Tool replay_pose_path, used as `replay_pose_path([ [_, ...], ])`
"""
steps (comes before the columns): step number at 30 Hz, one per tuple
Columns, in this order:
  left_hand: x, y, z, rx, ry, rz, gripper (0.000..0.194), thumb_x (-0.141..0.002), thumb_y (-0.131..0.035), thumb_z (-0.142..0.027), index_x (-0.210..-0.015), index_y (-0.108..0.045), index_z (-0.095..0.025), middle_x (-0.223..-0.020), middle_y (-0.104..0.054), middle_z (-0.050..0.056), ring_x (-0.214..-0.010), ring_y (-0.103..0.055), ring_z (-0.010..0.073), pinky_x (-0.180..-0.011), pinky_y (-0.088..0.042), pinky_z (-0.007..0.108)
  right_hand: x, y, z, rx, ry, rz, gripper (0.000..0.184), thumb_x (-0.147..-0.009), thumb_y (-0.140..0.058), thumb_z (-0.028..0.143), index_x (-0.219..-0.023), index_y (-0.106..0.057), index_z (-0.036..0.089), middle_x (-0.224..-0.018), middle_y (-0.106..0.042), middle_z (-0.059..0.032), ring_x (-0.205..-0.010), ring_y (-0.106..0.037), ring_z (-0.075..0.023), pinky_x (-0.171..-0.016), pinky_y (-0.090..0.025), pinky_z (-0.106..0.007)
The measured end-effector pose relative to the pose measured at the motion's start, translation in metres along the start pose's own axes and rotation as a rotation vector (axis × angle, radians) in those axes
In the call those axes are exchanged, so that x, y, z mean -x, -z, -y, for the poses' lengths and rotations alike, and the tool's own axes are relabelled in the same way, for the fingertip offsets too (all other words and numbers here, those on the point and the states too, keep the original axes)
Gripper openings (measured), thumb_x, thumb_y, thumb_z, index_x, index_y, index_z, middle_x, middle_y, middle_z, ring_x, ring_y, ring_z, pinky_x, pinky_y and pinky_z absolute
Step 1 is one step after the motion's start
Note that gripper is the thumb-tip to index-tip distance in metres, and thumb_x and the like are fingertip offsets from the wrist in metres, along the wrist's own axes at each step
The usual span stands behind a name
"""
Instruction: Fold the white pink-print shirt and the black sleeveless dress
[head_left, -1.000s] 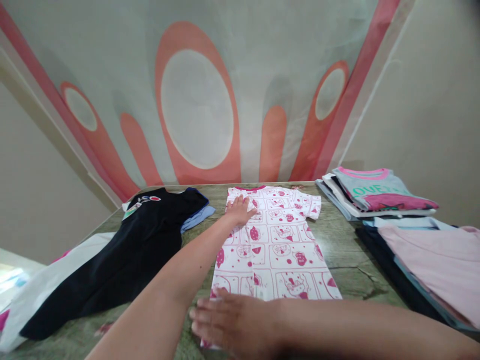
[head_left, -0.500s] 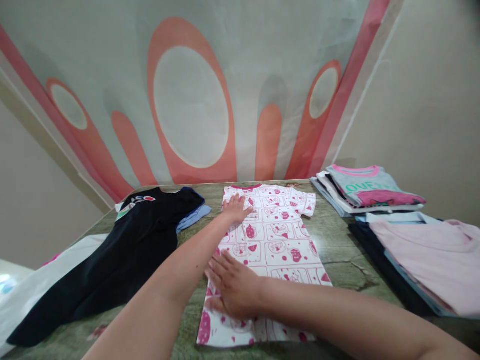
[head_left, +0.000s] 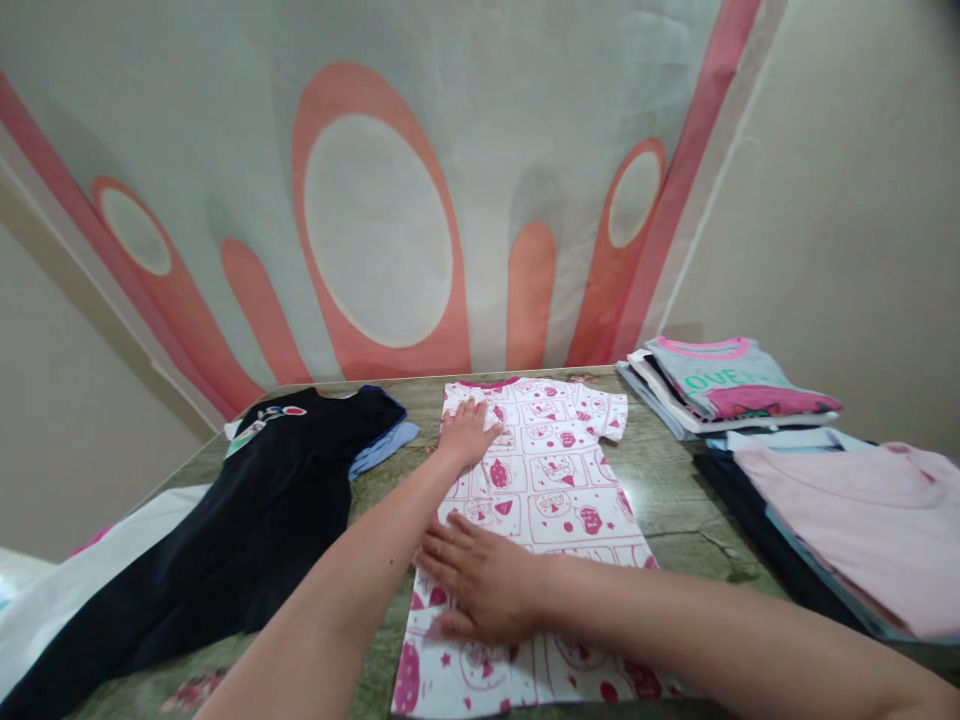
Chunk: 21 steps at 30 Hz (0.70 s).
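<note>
A white T-shirt with pink cartoon print (head_left: 559, 475) lies spread on the table, its collar toward the wall. One short sleeve sticks out at its right; no sleeve shows at its left side. My left hand (head_left: 469, 435) rests flat on the upper left of the shirt, fingers spread. Lower down, my right hand (head_left: 487, 580) lies across the shirt near its left edge, fingers stretched out and slightly blurred. My right forearm covers part of the lower shirt. Neither hand grasps anything.
At the left, a black garment (head_left: 292, 510) lies over a white one (head_left: 142, 530) and a blue one (head_left: 384, 450). Folded clothes with a grey and pink shirt on top (head_left: 731, 375) stand at the back right. Nearer sits a pile topped by a pale pink shirt (head_left: 855, 520).
My right hand has shifted slightly to the right over the shirt, fingers still stretched. My left hand stays at the upper left. The camera view has tilted a little.
</note>
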<state>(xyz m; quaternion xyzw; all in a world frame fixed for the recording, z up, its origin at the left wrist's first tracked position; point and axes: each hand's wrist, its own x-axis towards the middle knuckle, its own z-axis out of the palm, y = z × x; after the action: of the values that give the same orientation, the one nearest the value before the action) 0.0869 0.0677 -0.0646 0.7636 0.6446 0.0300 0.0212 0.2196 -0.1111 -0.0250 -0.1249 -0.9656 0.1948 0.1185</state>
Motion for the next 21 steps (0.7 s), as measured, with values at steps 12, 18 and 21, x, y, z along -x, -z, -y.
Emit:
replay_pose_path([
  [12, 0.008, -0.009, 0.010, -0.005, -0.007, -0.164, 0.058, -0.097, -0.025, -0.037, -0.147, -0.029, -0.009, -0.155, -0.025, 0.014, -0.144, -0.019, 0.0252, -0.116, -0.016, 0.042, -0.012, 0.045, -0.087, 0.133, -0.377, -0.424, 0.044, -0.095, -0.041, 0.024, -0.137, -0.047, 0.013, -0.142, -0.048, -0.0128, -0.133, -0.040, -0.0236, -0.109, -0.030, -0.041],
  [18, 0.006, -0.012, 0.010, -0.036, -0.002, -0.212, 0.059, -0.097, -0.022, -0.045, -0.147, -0.030, -0.016, -0.155, -0.027, 0.011, -0.143, -0.023, 0.0270, -0.114, -0.018, 0.050, 0.007, 0.029, -0.134, 0.248, -0.558, -0.170, 0.067, -0.098, -0.027, 0.052, -0.150, -0.021, 0.011, -0.155, -0.023, -0.0134, -0.144, -0.019, -0.0259, -0.116, -0.012, -0.050],
  [21, 0.004, -0.014, 0.011, -0.015, -0.002, -0.211, 0.061, -0.096, -0.021, -0.050, -0.148, -0.030, -0.017, -0.155, -0.026, 0.011, -0.143, -0.021, 0.0270, -0.114, -0.017, 0.050, 0.021, 0.028, -0.130, 0.249, -0.544, -0.128, 0.068, -0.098, -0.019, 0.056, -0.151, -0.021, 0.013, -0.156, -0.019, -0.0108, -0.145, -0.015, -0.0246, -0.117, -0.008, -0.049],
])
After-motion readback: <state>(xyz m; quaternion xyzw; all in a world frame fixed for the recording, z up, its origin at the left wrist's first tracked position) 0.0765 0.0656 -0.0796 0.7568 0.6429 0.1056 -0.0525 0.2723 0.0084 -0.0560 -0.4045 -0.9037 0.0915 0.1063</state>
